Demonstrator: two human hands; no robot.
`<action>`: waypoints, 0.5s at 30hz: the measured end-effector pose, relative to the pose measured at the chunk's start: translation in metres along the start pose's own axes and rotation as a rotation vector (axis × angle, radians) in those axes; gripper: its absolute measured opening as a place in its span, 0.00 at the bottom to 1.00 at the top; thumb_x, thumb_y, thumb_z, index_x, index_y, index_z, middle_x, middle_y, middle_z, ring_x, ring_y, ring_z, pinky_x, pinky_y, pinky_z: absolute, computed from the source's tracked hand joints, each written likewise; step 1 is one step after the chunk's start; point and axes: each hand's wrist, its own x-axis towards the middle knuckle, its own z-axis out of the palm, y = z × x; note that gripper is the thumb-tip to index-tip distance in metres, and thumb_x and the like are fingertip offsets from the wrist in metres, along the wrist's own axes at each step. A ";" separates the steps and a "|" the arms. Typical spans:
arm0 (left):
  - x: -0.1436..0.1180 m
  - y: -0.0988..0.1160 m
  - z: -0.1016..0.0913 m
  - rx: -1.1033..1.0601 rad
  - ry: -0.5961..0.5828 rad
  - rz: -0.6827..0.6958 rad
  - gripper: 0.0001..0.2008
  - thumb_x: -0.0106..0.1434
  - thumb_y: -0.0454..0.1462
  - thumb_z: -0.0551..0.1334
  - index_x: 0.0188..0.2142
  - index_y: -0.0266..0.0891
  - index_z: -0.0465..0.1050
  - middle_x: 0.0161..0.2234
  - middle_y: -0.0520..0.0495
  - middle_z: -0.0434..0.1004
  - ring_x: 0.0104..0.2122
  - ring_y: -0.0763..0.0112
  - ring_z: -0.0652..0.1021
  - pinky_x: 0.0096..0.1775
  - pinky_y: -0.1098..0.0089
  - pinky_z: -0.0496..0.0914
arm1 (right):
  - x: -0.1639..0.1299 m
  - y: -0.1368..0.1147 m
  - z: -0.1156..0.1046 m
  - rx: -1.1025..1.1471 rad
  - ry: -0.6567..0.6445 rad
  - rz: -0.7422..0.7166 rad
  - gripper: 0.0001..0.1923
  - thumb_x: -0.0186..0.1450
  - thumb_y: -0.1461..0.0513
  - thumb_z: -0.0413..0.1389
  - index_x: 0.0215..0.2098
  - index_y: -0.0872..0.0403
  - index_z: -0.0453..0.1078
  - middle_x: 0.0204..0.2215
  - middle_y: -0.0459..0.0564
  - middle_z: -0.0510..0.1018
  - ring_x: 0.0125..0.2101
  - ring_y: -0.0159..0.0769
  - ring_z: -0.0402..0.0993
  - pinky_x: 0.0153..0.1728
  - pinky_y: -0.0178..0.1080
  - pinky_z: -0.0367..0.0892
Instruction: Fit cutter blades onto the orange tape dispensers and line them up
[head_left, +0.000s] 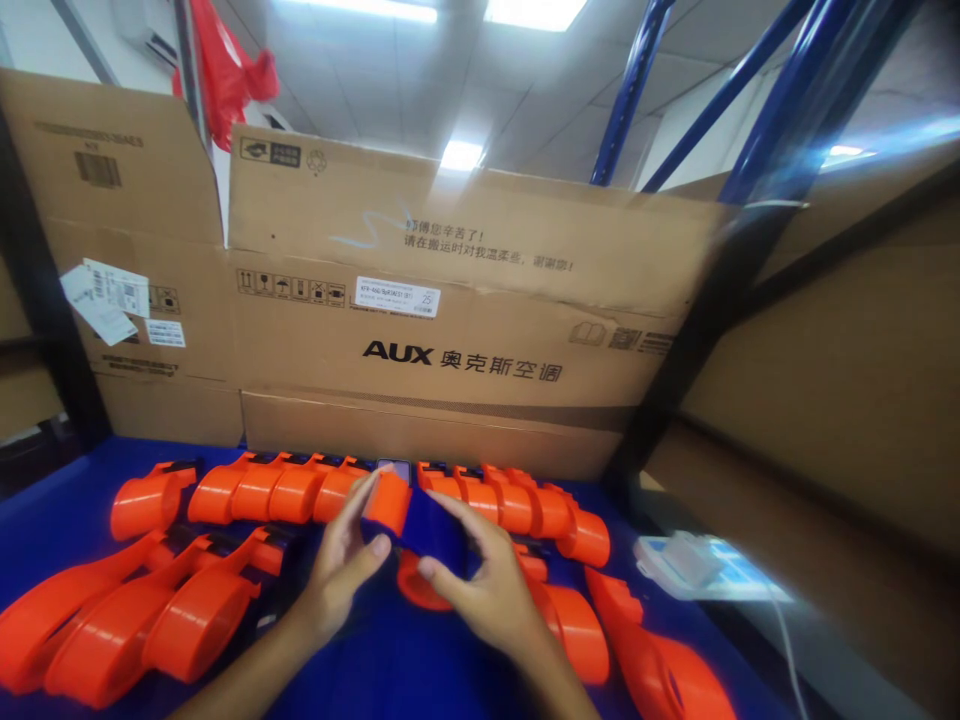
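Observation:
My left hand (341, 565) grips an orange plastic tape dispenser (390, 500) between thumb and fingers, just above the blue table (375, 670). My right hand (484, 580) lies beside it with fingers spread, touching the dark blue part of the same dispenser and resting over an orange round piece (414, 590). Behind my hands runs a row of orange dispensers (285, 490), continuing to the right (525, 505).
More orange dispensers lie at the front left (127, 615) and front right (660, 660). A large AUX cardboard box (450, 330) walls the table's back. A white device with a cable (686, 560) sits to the right. Blue shelf posts (780, 100) rise above.

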 end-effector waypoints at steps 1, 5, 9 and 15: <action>0.001 0.001 -0.001 0.052 -0.022 0.039 0.31 0.61 0.39 0.68 0.63 0.46 0.65 0.66 0.42 0.63 0.66 0.49 0.61 0.65 0.55 0.56 | -0.001 -0.001 -0.001 -0.088 0.012 -0.045 0.34 0.62 0.56 0.66 0.64 0.46 0.62 0.55 0.54 0.76 0.53 0.48 0.75 0.54 0.50 0.71; 0.006 0.008 -0.001 0.231 -0.014 0.037 0.30 0.59 0.39 0.69 0.60 0.45 0.66 0.62 0.40 0.69 0.62 0.48 0.67 0.63 0.52 0.60 | -0.003 0.003 0.002 -0.369 0.093 -0.201 0.36 0.62 0.55 0.66 0.66 0.46 0.61 0.52 0.56 0.76 0.51 0.49 0.74 0.53 0.52 0.72; 0.009 0.009 0.002 0.301 0.061 0.005 0.24 0.58 0.40 0.70 0.54 0.45 0.70 0.56 0.42 0.76 0.58 0.49 0.73 0.59 0.52 0.64 | -0.004 0.012 0.004 -0.496 0.115 -0.298 0.34 0.63 0.56 0.64 0.66 0.46 0.62 0.50 0.56 0.76 0.49 0.49 0.75 0.50 0.52 0.73; 0.008 0.011 0.002 0.312 0.105 -0.004 0.21 0.57 0.40 0.70 0.50 0.44 0.71 0.52 0.42 0.79 0.52 0.51 0.77 0.56 0.54 0.67 | -0.006 0.017 0.006 -0.539 0.127 -0.333 0.34 0.63 0.56 0.65 0.66 0.46 0.61 0.50 0.57 0.75 0.49 0.49 0.74 0.48 0.53 0.73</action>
